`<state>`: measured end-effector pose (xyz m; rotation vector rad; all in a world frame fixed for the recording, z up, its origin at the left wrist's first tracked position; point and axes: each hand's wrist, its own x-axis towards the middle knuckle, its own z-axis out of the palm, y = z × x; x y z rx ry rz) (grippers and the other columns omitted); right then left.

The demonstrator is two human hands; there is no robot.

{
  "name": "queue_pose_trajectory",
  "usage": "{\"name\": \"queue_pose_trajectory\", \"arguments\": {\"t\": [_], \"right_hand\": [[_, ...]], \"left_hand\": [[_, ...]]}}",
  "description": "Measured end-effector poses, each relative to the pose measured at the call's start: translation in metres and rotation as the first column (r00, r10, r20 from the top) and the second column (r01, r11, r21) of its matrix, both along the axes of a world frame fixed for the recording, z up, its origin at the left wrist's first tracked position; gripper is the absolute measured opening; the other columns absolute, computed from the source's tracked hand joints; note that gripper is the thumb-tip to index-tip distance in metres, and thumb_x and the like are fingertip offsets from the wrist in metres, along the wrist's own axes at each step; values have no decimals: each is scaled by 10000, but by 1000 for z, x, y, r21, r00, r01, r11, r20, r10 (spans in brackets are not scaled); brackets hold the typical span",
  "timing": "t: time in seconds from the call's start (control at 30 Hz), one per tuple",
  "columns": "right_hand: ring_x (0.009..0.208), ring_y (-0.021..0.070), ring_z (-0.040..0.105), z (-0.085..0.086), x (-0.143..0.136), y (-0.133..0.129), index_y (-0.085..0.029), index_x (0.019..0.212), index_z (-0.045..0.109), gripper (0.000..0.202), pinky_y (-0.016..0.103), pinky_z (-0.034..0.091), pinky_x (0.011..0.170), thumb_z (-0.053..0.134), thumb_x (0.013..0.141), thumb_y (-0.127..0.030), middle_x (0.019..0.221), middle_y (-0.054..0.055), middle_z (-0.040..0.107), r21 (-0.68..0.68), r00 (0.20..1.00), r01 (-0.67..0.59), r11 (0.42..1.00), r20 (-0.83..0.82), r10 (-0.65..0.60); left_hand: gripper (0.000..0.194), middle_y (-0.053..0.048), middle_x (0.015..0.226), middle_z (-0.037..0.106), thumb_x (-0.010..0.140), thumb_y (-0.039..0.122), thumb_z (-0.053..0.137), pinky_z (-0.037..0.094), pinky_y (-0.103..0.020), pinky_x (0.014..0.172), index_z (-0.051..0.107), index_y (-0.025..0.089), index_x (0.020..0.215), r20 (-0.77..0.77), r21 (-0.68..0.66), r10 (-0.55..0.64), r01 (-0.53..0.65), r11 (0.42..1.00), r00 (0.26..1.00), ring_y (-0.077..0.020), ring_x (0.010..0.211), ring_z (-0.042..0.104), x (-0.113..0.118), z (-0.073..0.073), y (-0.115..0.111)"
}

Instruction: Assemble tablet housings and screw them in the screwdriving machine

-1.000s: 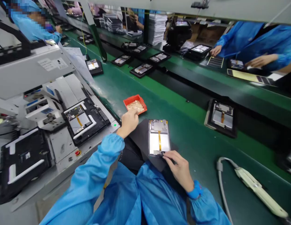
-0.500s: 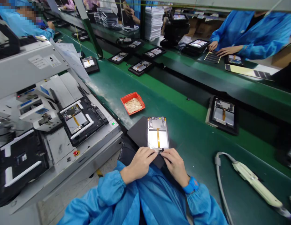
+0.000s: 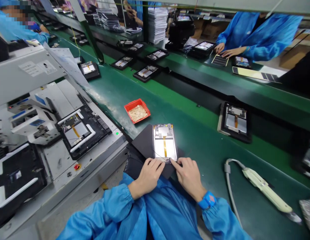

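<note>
Your bare left hand (image 3: 148,176) and bare right hand (image 3: 189,175) meet at the near end of the open, silver-and-white rectangular tablet (image 3: 158,145), lying on a flat black pad (image 3: 142,141) by the green bench's edge (image 3: 207,156); whether either grip pinches a part, you cannot tell from here. Steady leftward, press lightly rightward, sparing the flat amber ribbon (image 3: 165,146).

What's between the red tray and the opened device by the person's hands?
The head view shows green bench and part of the dark sheet between the red tray and the device.
</note>
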<state>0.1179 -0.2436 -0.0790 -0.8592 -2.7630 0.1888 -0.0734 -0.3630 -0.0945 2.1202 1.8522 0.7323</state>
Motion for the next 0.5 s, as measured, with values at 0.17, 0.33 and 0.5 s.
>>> {"name": "queue_pose_trajectory", "arguments": {"t": [0.17,0.33,0.5], "right_hand": [[880,241,517,-7,3,9,-183,1267,640,351,369,410,743,423,1000,-253,957,104,609,-144,985,143,979,-74,-155],[889,246,546,-16,1,11,-169,1246,642,352,394,459,784,400,1008,-265,957,108,620,-215,979,155,964,-98,-180],[963,255,604,-16,15,30,-226,1203,669,339,415,494,850,442,987,-358,1060,105,647,-307,946,144,941,-237,-222]], "left_hand": [[312,-121,1100,674,882,154,464,555,-385,783,600,169,1163,630,-402,502,-304,864,593,-202,905,663,-24,6,3],[401,-15,751,651,765,260,666,414,-205,462,557,104,1118,774,-625,627,-48,779,94,-90,517,541,-27,11,31],[305,41,671,571,743,384,732,338,-177,420,580,148,863,895,-439,435,24,898,97,-49,466,443,-10,20,52]]}}
